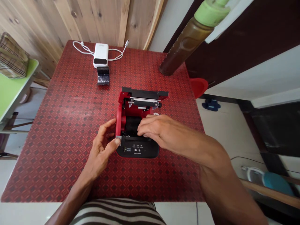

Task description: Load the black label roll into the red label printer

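Observation:
A small red and black label printer [137,151] sits on the table with its lid [145,93] raised toward the far side. Inside its red compartment lies a black roll [131,125]. My left hand [102,147] grips the printer's left side, thumb on the grey front corner and fingers against the outer wall. Reaching in from the right, my right hand [153,127] has its fingers curled together at the right end of the roll; its fingertips are partly hidden. A roller [144,103] shows on the underside of the lid.
Behind the printer are a white power bank [101,54] with a white cable and a curled black strip [103,76]. A tall brown bottle with a green cap [187,40] stands at the table's back right. The red patterned table [70,140] meets a wooden wall.

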Available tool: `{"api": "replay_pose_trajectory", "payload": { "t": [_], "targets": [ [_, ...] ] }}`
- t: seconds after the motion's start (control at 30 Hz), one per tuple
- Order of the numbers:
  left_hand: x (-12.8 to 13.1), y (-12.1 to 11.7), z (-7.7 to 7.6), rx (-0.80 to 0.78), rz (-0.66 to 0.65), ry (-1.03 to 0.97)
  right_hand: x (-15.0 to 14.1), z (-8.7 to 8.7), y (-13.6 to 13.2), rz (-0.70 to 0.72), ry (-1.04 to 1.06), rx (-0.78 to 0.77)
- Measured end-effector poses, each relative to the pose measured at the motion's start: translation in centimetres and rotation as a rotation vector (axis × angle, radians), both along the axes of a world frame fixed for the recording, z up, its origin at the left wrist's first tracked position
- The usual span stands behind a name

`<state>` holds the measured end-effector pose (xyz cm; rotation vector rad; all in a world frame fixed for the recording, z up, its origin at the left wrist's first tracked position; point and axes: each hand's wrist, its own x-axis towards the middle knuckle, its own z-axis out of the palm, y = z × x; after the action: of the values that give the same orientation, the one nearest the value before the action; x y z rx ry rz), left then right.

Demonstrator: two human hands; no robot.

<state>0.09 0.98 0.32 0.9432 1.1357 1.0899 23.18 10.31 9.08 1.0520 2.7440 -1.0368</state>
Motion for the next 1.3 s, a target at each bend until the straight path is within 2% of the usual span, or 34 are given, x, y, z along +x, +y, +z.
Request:
{"api": "replay_pose_trajectory", "payload": {
  "t": [0.1,0.2,0.47,0.57,0.7,0.8,0.87,0.97,1.1,1.3],
  "targets": [
    [0.0,0.1,0.1,0.0,0.0,-0.006,-0.2,-0.2,0.3,0.007,-0.009,0.008],
    [0.0,0.1,0.1,-0.003,-0.002,-0.011,0.0,-0.3,-0.2,-0.052,0.058,0.065],
    [-1.1,0.0,-0.1,-0.033,0.002,-0.002,0.6,-1.4,-4.6,-0.28,0.376,0.347],
    [-1.6,1.8,0.3,0.007,0.061,0.095,0.4,-2.2,-6.4,-0.321,0.379,0.508],
    [-1.3,6.4,1.7,0.202,0.129,0.136,0.0,-3.0,-8.2,-0.337,0.318,0.706],
    [-0.2,9.2,2.8,0.29,0.083,0.115,-0.2,-3.3,-9.3,-0.34,0.284,0.783],
    [0.5,10.0,3.4,0.314,0.067,0.101,-0.4,-3.4,-9.9,-0.36,0.271,0.811],
    [1.2,9.8,3.9,0.33,0.105,0.084,-0.5,-3.7,-10.3,-0.385,0.25,0.838],
    [0.9,8.1,3.7,0.325,0.087,0.121,-0.3,-4.1,-10.7,-0.388,0.273,0.853],
    [-0.1,4.5,2.1,0.098,0.046,0.068,-0.2,-4.6,-10.9,-0.424,0.305,0.873]
  ]
}}
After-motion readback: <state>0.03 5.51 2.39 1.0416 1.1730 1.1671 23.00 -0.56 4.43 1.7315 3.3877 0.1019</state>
